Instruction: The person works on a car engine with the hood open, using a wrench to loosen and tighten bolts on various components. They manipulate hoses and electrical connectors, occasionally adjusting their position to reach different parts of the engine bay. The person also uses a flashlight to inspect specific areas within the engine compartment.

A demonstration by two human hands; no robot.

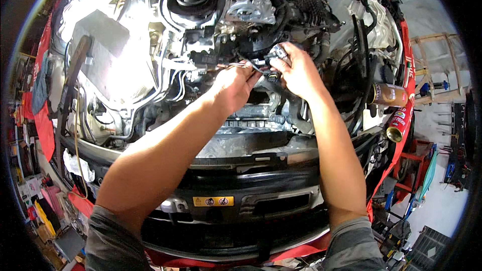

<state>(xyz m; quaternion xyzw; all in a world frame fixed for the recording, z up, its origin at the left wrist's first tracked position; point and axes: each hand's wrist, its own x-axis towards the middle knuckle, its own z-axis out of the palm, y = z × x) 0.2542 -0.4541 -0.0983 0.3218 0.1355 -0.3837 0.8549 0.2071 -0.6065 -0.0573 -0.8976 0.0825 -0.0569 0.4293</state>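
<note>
While both hands met over the engine bay in the upper middle of the frame, the left hand [235,89] had its thumb and fingers pinched around a thin dark cable [256,68], and the right hand [298,73] gripped what looked like a small plug [277,51] just to its right. How firmly either hand pressed could not be told.

Done well, handling of this sort probably called for the left hand to steady the cable close to the plug, so that any force went through the plug's body and not along the wire. A straight, untwisted pull or push seemed safest, with the knuckles clear of the hard edges around them.

The cable looked slim, dark and slightly bowed between the hands; the plug looked grey and black, with its finer shape hidden by the fingers.

Beyond the hands, bright metal pipes [164,65] curved down at left of centre, and a silver metal housing [248,4] sat near the top edge. Toward the right rim, a brown can [389,94] and a red can [396,124] lay beside a red cover [407,55].
</note>
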